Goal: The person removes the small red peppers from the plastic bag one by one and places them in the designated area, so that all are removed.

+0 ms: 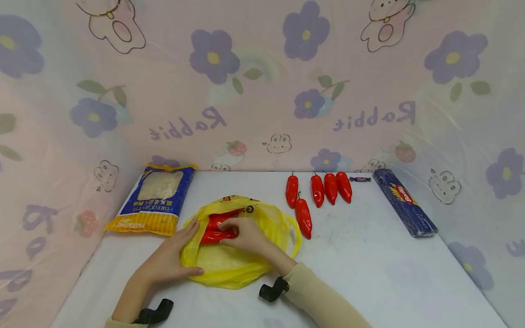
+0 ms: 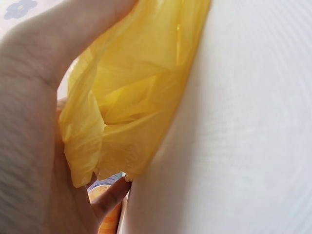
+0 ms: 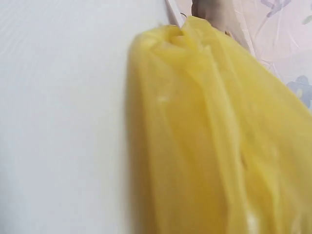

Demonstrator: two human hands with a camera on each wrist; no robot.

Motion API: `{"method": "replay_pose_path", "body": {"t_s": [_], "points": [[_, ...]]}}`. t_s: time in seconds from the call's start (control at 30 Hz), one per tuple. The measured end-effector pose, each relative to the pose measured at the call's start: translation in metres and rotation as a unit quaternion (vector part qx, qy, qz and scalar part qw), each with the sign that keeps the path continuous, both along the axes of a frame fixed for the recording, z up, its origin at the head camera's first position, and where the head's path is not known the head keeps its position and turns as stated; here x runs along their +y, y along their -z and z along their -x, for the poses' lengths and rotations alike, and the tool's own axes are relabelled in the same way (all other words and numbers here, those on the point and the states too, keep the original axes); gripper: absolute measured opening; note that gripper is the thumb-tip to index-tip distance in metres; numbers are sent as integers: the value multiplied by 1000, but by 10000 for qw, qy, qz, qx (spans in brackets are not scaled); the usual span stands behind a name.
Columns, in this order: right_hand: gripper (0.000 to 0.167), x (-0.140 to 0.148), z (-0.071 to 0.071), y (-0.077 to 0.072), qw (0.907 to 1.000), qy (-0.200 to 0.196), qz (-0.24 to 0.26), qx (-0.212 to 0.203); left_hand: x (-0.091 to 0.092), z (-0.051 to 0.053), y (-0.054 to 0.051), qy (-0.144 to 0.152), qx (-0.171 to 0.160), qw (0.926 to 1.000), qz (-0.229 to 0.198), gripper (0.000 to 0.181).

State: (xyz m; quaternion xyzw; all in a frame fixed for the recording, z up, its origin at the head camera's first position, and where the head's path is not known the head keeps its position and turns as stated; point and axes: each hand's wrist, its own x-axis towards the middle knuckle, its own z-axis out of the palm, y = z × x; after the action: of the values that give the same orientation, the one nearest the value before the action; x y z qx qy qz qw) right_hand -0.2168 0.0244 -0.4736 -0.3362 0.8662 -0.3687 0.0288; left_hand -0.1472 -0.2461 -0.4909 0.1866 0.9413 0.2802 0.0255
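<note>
A yellow plastic bag point(image 1: 246, 269) lies on the table with its mouth spread wide. Inside it, red chili peppers point(image 1: 212, 237) show side by side. My right hand point(image 1: 246, 234) reaches into the opening and pinches one pepper by its end; the bag hides it in the right wrist view. At the bag's left side, my left hand point(image 1: 168, 255) rests with its thumb and fingers spread apart along the rim. The left wrist view shows the yellow film point(image 2: 131, 97) lying between that thumb and the fingers point(image 2: 111, 199).
Several more red peppers point(image 1: 303, 216) lie behind and right of the bag. A wrapped candy point(image 1: 360, 179) and a blue spaghetti pack point(image 1: 404, 202) are farther right. A blue and yellow pasta bag point(image 1: 149, 200) stands at the back left. Patterned cloth point(image 1: 262, 91) encloses the table.
</note>
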Motion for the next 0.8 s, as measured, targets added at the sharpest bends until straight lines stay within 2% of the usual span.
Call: {"method": "replay_pose_path", "body": {"t_s": [0.07, 0.3, 0.6, 0.8], "points": [[32, -3, -1, 0, 9999, 12, -96, 86, -1, 1, 0, 20, 28, 10000, -21, 125], [31, -11, -3, -5, 9942, 151, -955, 479, -1, 2, 2, 25, -33, 10000, -48, 124], [28, -10, -4, -5, 9938, 198, -987, 467, 1, -1, -1, 10, -66, 10000, -49, 123], [26, -9, -5, -6, 9937, 204, -990, 477, 2, -2, -4, 14, 25, 10000, -4, 123]]}}
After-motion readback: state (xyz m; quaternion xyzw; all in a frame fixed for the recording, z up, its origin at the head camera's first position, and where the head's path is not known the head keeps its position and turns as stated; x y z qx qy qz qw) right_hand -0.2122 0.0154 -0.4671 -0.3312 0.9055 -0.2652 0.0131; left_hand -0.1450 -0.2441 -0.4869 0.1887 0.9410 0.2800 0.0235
